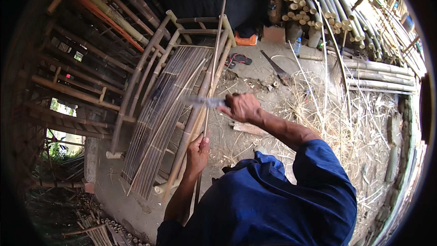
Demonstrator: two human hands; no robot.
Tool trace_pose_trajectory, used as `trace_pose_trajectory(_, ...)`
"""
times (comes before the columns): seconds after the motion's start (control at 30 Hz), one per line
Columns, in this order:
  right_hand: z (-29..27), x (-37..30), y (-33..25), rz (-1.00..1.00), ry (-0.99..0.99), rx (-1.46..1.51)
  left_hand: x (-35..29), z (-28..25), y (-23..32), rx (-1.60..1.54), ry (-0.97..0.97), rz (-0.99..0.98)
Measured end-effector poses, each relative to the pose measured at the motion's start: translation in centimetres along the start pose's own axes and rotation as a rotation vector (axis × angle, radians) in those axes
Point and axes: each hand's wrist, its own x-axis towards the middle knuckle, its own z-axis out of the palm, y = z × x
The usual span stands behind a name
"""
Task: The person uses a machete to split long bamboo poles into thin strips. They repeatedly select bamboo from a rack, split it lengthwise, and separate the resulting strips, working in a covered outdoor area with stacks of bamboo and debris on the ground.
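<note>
Right hand closed round a knife w/ blade laid across a thin bamboo strip, left hand pinching that strip's lower end just below, strip standing up in front of a slatted bamboo frame, w/ stacked bamboo poles well apart behind.

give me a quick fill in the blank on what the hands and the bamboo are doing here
1. The right hand grips a ____ by its handle.
2. The left hand holds a thin bamboo ____, standing nearly upright.
3. The person's shirt is ____.
4. A red flip-flop lies on the ____.

Missing words: knife; strip; blue; ground
</note>
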Motion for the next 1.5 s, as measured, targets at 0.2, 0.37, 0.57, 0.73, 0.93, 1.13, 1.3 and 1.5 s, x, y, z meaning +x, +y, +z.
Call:
trace_pose_trajectory(0.2, -0.4, 1.3, 3.4, 0.248, -0.074, -0.114, -3.8, -0.1, -0.9, -0.092, -0.046, -0.093)
trace_pose_trajectory(0.37, 0.3, 0.8, 1.9, 0.154, -0.067, -0.142, -5.0, -1.2, -1.3, 0.043, -0.034, 0.033)
trace_pose_trajectory(0.57, -4.5, 5.3, 9.6, 0.252, 0.100, -0.156, -9.5, -2.3, -2.4, -0.048, -0.078, -0.070)
trace_pose_trajectory(0.73, -8.1, 8.2, 13.8, 0.554, 0.167, -0.190, -13.4, -4.2, -2.3, -0.055, -0.134, -0.196)
trace_pose_trajectory(0.93, -17.4, 8.2, 24.8, 0.804, 0.542, -0.164, -21.7, -7.9, -6.4, -0.060, -0.116, -0.352)
trace_pose_trajectory(1.13, -16.2, 5.4, 22.5, 0.670, 0.582, 0.499, -16.4, -4.3, -5.1, -0.159, -0.071, -0.303)
trace_pose_trajectory(1.3, -2.0, -0.7, 6.2, 0.663, 0.265, 0.954, -3.0, 0.9, -4.7, -0.216, -0.090, -0.233)
trace_pose_trajectory(1.5, 9.5, -4.2, -1.6, 0.540, 0.097, 1.238, 2.1, 3.7, -3.7, -0.229, -0.296, -0.364)
